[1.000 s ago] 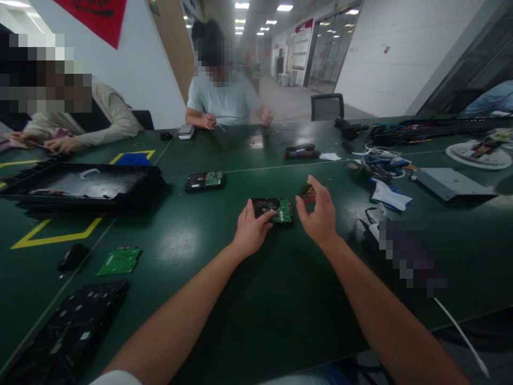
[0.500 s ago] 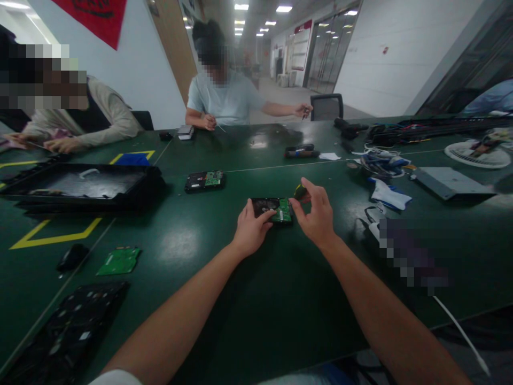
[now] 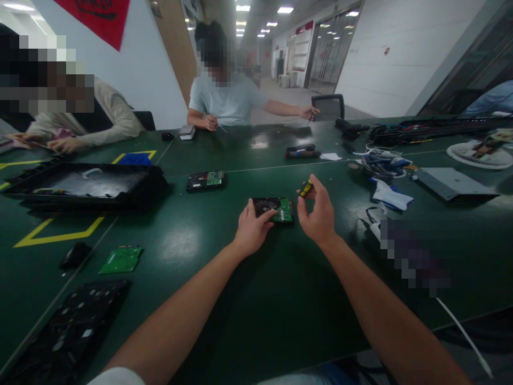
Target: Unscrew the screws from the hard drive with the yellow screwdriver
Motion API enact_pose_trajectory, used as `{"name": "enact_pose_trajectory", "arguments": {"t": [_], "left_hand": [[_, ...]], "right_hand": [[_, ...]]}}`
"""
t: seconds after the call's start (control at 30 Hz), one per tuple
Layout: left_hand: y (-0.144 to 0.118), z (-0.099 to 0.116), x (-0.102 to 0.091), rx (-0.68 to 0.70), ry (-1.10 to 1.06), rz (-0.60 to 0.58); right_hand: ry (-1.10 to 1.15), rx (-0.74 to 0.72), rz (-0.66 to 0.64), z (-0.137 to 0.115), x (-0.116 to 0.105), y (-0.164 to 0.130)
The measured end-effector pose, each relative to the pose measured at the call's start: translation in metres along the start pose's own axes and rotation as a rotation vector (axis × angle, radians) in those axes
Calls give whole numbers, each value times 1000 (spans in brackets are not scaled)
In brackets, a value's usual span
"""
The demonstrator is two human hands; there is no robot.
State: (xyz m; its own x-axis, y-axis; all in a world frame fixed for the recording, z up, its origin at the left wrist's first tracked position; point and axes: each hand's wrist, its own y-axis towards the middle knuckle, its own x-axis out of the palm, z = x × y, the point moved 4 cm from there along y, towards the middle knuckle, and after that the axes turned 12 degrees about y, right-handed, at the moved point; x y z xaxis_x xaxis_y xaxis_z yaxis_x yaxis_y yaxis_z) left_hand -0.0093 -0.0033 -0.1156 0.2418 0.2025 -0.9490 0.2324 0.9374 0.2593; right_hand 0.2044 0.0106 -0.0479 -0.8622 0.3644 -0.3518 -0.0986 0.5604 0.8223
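- Near the middle of the green bench, a hard drive lies flat with its green circuit board facing up and still seated on it.
- By the look of it, the board has not come off yet, so any loosening and lifting is still left (the screws themselves are too small to make out).
- Left hand rests on the drive's near edge, fingers spread to pin it down.
- Right hand is closed around a small yellow-and-black screwdriver, held just beside the drive and above the bench; its tip is not visible.
- Farther left, a black tray holds a flat grey panel.
- Second drive and a loose green board lie apart on the bench.
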Motion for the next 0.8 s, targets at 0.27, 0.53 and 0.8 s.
{"name": "enact_pose_trajectory", "arguments": {"t": [0.27,0.53,0.8], "left_hand": [[1,0,-1,3,5,-3],[0,2,-3,5,-1,-2],[0,1,-3,6,-4,-7]], "right_hand": [[-22,5,-21,-3,-1,1],[-32,23,35,-3,-3,2],[8,35,33,-1,-1,1]]}}
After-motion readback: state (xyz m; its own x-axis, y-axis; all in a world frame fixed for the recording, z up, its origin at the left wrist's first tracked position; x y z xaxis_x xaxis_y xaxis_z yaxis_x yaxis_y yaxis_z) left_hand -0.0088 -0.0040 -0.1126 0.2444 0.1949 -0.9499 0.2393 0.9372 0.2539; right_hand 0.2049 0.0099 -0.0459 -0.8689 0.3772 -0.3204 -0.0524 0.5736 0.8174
